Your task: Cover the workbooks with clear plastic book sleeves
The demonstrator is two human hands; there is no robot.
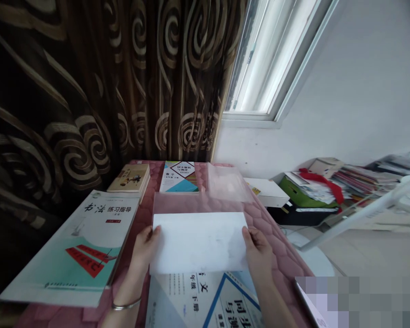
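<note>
The large blue-and-white paper workbook [174,300] in front of you bore the characters 语文, 年级 下册 and, at an angle, 同步 and 与测, the rest cut off or covered. Left of the workbook lay a big white-and-green paperback [85,232] titled 书法 练习指导, with red banners printed on its cover. Well beyond the workbook, a smaller white-and-blue book [179,177] read 同步解析与测评 and 数学; its lower line was too blurred to trust. Beyond the workbook to the left sat a stack of small tan books [129,178]. All of these rested on the pink quilted worktop [280,248].

Far to the right of the workbook, an open green container [294,195] held loose white papers [305,184], with a red strip [323,182] draped over them. A closed white box with a yellow label [269,193] stood nearer the workbook, and a translucent plastic sleeve [227,184] lay beyond it.

The plain white sheet [198,241], flat and rectangular with faint grey smudges, was over the workbook's far part. Your left hand [146,246] had its fingers pinched on the sheet's left edge; your right hand [258,248] had its fingers clamped on the right edge. A silver-coloured metal bangle [126,305] circled your left wrist.
</note>
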